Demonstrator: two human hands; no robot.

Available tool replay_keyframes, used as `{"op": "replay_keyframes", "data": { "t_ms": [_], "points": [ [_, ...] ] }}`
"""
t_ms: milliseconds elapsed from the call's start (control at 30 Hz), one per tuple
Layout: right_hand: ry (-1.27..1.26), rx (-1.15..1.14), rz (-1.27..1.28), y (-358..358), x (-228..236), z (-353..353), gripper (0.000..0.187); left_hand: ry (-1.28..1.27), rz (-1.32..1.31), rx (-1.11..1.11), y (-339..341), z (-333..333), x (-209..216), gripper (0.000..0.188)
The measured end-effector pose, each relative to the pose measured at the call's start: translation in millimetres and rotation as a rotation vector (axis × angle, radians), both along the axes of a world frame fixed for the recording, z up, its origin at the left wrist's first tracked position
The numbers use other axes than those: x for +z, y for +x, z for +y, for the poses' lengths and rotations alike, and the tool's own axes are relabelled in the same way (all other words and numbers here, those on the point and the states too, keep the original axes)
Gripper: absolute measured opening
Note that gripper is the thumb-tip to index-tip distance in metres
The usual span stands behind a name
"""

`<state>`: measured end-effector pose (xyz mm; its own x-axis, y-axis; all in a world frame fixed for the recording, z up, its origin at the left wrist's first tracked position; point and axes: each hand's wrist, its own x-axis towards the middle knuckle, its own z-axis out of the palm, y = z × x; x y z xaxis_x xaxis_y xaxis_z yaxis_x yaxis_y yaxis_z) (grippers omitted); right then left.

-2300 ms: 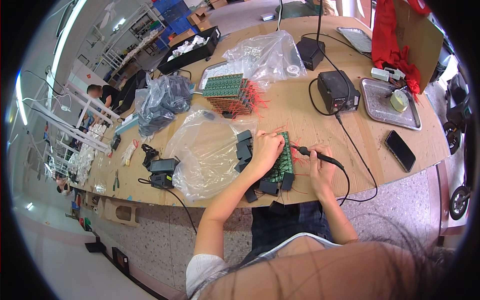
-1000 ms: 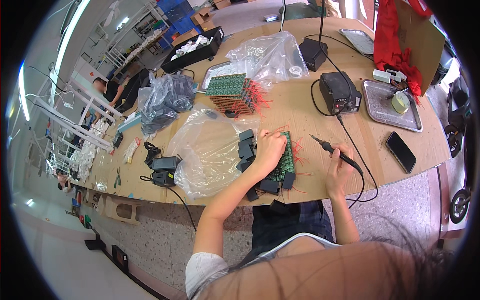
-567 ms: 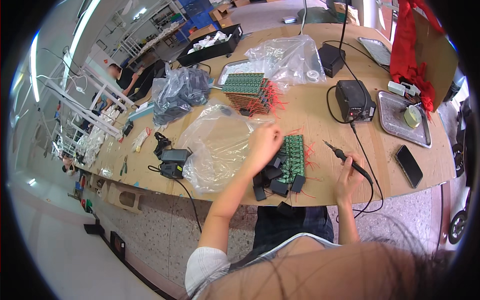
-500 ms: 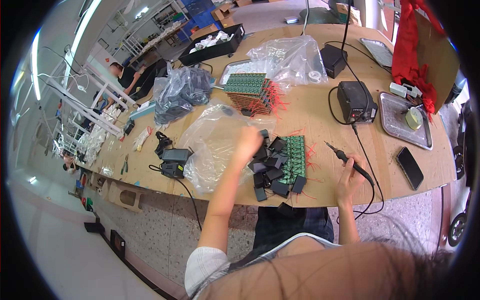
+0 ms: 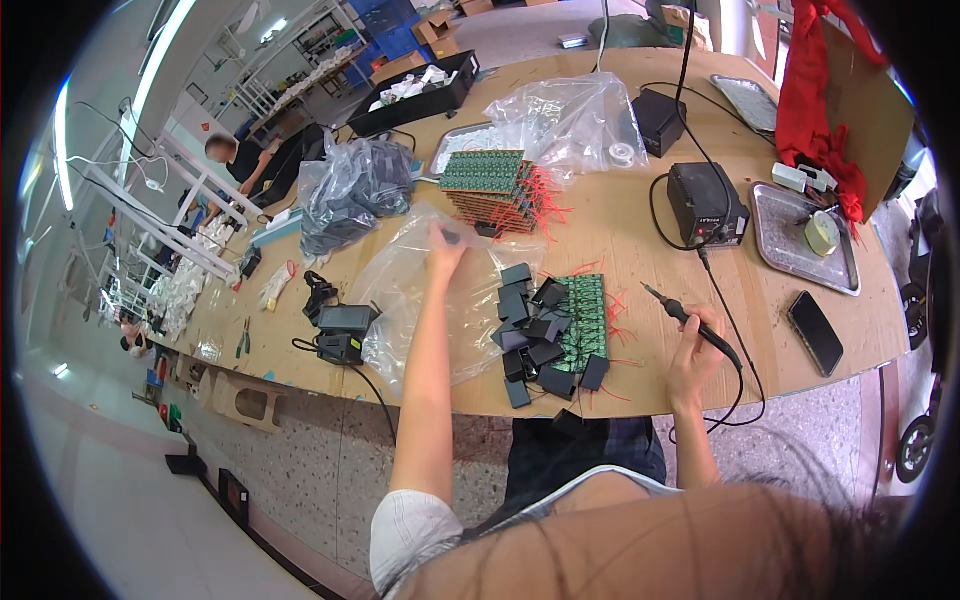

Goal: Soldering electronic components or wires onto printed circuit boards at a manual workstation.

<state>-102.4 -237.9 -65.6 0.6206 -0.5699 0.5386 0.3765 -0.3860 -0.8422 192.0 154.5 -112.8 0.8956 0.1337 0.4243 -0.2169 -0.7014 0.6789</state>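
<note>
A long wooden workbench [image 5: 620, 215] stands in a workshop with shelving behind it. The left hand [image 5: 447, 243] is stretched out over a crumpled clear plastic bag [image 5: 420, 290], fingers pinched around a small dark piece; motion blur hides what that piece is. The right hand [image 5: 692, 352] rests at the bench's near edge, clenched around the black handle of a soldering iron [image 5: 690, 320], tip pointing up and away. Between the two hands lies a green circuit board panel [image 5: 582, 318] with red wires, and small black plastic covers [image 5: 528, 335] are scattered just left of it. Beyond the left hand sits a stack of green circuit boards [image 5: 490, 185]. Above the right hand stands a black soldering station [image 5: 706, 203]; right of it lies a dark phone [image 5: 817, 332].
</note>
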Motion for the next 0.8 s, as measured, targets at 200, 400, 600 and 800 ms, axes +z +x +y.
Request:
{"op": "replay_keyframes", "data": {
  "t_ms": [200,400,600,800],
  "points": [
    [0.01,0.003,-0.022,-2,1,-5,0.014,0.503,0.551,-0.137,-106,-4,53,0.058],
    [0.035,0.033,-0.021,-1,1,2,0.014,0.49,0.179,-0.294,-146,-2,45,0.043],
    [0.048,0.019,-0.03,-4,2,2,0.015,0.21,0.181,-0.157,-136,-43,39,0.025],
    [0.082,0.049,-0.039,-2,7,6,0.016,0.197,0.113,-0.041,-128,-61,48,0.015]
  ]
}}
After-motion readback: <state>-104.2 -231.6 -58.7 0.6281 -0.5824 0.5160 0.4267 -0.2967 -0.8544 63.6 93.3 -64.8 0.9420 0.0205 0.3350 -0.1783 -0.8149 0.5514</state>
